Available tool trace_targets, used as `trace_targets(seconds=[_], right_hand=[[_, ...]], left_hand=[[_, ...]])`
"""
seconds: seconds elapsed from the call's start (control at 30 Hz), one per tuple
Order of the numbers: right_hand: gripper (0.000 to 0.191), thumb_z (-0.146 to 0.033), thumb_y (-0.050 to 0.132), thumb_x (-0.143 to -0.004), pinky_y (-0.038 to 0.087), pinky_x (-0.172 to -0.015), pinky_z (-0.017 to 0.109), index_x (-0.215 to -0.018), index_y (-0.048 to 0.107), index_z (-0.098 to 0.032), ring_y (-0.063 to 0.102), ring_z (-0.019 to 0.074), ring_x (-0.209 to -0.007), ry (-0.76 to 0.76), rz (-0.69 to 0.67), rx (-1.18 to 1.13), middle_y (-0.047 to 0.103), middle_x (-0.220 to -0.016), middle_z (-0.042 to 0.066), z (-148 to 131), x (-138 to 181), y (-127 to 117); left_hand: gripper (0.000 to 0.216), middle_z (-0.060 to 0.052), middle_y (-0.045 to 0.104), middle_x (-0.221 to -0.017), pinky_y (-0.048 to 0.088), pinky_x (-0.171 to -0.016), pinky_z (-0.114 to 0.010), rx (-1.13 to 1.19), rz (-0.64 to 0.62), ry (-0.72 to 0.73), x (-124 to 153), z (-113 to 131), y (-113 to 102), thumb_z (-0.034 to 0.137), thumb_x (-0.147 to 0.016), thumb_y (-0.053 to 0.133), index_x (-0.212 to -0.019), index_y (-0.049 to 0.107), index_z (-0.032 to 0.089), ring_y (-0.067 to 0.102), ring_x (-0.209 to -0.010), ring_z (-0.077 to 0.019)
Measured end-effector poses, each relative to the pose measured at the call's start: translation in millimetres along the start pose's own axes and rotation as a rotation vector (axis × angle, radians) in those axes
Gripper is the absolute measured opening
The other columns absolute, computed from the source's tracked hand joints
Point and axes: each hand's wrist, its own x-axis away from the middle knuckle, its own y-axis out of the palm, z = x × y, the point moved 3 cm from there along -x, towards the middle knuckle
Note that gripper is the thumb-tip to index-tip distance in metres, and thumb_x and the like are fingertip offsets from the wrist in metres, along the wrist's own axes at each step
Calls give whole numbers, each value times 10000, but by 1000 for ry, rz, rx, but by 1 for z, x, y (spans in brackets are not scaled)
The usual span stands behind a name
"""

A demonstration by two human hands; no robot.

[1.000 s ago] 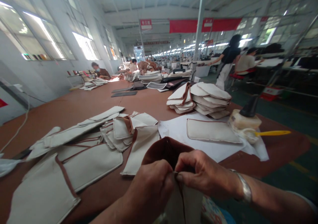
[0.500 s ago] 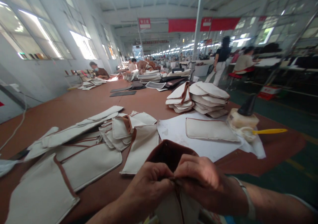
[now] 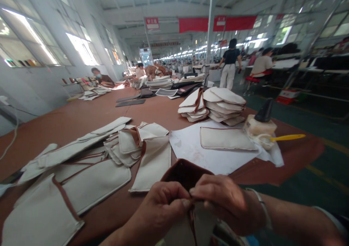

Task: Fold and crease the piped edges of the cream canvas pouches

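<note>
Both hands are at the table's near edge, fingertips almost meeting on one sewn leather piece [image 3: 178, 175], brown inside and off-white outside. My left hand [image 3: 166, 206] pinches its near edge between thumb and forefinger. On the other side of the seam, my right hand [image 3: 222, 197] grips the same edge, a pale bangle on its wrist. The piece gapes open beyond my fingers like a pouch, and a brown seam runs down below them. My palms cover part of it. Just left of it lies an off-white panel [image 3: 154, 162] with brown edging.
Off-white panels [image 3: 95, 182] spread across the brown table [image 3: 89, 111] at left. Further back stand stacked pieces [image 3: 225, 104]. A white sheet [image 3: 185, 144] carries one flat panel [image 3: 227, 138]; beside it are a tub [image 3: 260, 125] and a yellow-handled brush [image 3: 289, 137]. A person [image 3: 230, 62] stands beyond.
The view has swung slightly to the right, so the table's things sit further left. Both hands keep their pinch on the leather piece. The standing person has moved left and turned away.
</note>
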Motion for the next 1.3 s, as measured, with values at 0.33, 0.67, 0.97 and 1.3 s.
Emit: trace_targets(seconds=[0.33,0.67,0.97,1.3], right_hand=[[375,-418,457,-990,349,-555,203,-775,557,-127,446,93,-635,378,-335,-417,496,-717,-12,8,-22,-4],[389,-410,405,-1004,387,-587,210,-781,561,-132,475,103,-643,207,-314,-318,533,-736,16,12,-25,-4],[401,-435,442,-994,482,-774,292,-1164,602,-109,579,196,-922,274,-63,-25,621,-1079,148,17,-63,-44],[144,-209,766,-782,545,-658,291,-802,728,-72,659,204,-725,723,94,-599,720,-795,64,123,-128,-25]], left_hand=[[338,9,530,-622,298,-491,-187,-238,-88,208,7,16,2,427,-886,627,-752,625,117,371,-535,-76],[650,-30,625,-784,325,-553,-199,6,-310,-131,15,26,-20,509,-527,913,-988,692,108,465,-638,-108],[478,12,506,-596,274,-476,-202,-361,251,171,15,49,-21,610,-844,595,-768,634,140,405,-535,-105],[202,-9,702,-910,448,-760,-241,-837,1043,659,15,112,-107,384,-912,556,-1005,673,248,620,-858,-203]])
